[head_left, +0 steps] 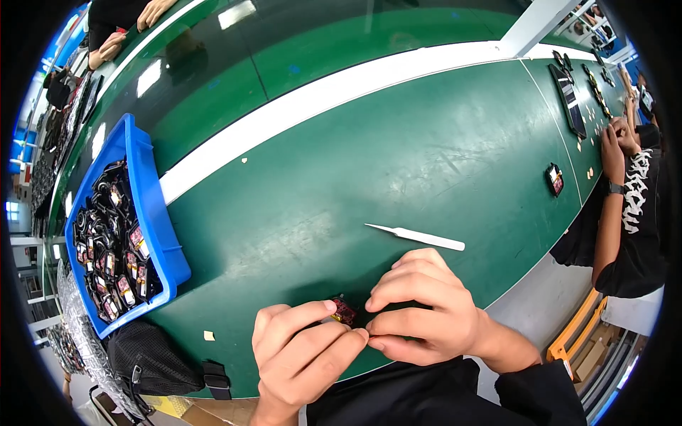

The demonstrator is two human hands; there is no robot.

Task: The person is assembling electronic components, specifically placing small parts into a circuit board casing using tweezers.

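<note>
Close to the table's near edge, my left hand (302, 351) pinches a small dark electronic part with a reddish circuit board (344, 311). Fingers cover much of the part. My right hand (426, 309) is beside it, thumb and fingertips drawn together and meeting my left fingertips. What these right fingertips hold, if anything, is hidden. White tweezers (426, 238) lie on the green table (305, 177) just beyond my right hand, pointed end toward the left.
A blue bin (153, 206) full of similar dark parts stands at the left. Before it sits a black mesh bag (153, 362). One loose part (554, 179) lies at the right, near a co-worker's hands (616, 142). A white strip (341, 89) crosses beyond.
</note>
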